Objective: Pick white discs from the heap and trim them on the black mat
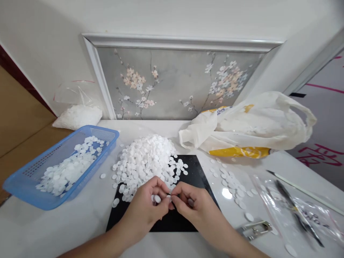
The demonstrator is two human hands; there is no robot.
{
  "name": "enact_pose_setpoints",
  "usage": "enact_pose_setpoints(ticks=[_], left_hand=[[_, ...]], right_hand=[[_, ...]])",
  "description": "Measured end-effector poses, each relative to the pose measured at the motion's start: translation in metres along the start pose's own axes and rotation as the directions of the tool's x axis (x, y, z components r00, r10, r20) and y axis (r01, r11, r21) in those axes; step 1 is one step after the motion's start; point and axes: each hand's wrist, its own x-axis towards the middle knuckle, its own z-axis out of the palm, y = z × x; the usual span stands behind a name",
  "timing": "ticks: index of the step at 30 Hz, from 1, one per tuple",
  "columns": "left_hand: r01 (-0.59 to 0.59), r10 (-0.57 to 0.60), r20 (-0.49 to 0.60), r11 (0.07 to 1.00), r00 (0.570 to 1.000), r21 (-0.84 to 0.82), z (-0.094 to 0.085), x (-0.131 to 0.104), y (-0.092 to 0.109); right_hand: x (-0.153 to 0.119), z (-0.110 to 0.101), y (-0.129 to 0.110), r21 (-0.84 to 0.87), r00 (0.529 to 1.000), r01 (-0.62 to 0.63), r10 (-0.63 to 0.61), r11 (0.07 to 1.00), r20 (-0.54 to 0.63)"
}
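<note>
Small white discs lie in a large heap (149, 157) on the white table and on the back and left of a black mat (177, 221). Over the mat, my left hand (150, 204) is closed on several white discs, some showing between its fingers. My right hand (192, 202) is beside it, fingertips pinched together close to the left fingertips, with a disc partly visible in its curled fingers. A small disc shows between the two hands' fingertips; exactly which fingers grip it is hard to tell.
At left stands a blue basket (77, 177) holding discs, with a clear bag of white pieces (77, 116) behind. A white plastic bag (249, 125) lies back right. Loose discs (232, 184), a metal clipper (256, 229), black tweezers (298, 211) and clear bags are at right.
</note>
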Motion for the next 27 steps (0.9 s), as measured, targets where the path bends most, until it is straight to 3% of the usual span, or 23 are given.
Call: enact_pose_setpoints(ticks=[7, 10, 14, 17, 22, 27], left_hand=[[0.030, -0.029, 0.029, 0.999, 0.999, -0.039, -0.003, -0.001, 0.004], [0.046, -0.043, 0.028, 0.990, 0.999, -0.133, -0.010, 0.001, 0.004], [0.078, -0.095, -0.059, 0.966, 0.994, -0.248, -0.017, 0.006, 0.004], [0.059, -0.084, -0.081, 0.959, 0.993, -0.276, -0.017, 0.008, 0.002], [0.082, -0.091, -0.015, 0.945, 0.996, -0.316, -0.015, 0.006, 0.000], [0.154, -0.153, 0.023, 0.960, 0.988, -0.232, -0.013, 0.003, 0.006]], right_hand=[[0.000, -0.001, 0.005, -0.073, 0.994, 0.095, -0.091, 0.993, 0.057], [0.005, -0.010, 0.010, -0.123, 0.992, 0.118, -0.121, 0.985, -0.018], [0.015, -0.022, 0.019, -0.185, 0.984, 0.075, -0.102, 0.980, -0.144], [0.019, -0.020, 0.021, -0.243, 0.991, 0.073, -0.098, 0.967, -0.092], [0.018, -0.006, 0.018, -0.370, 0.982, 0.168, -0.189, 0.914, -0.021], [0.015, -0.005, 0.018, -0.366, 0.979, 0.162, -0.196, 0.916, -0.056]])
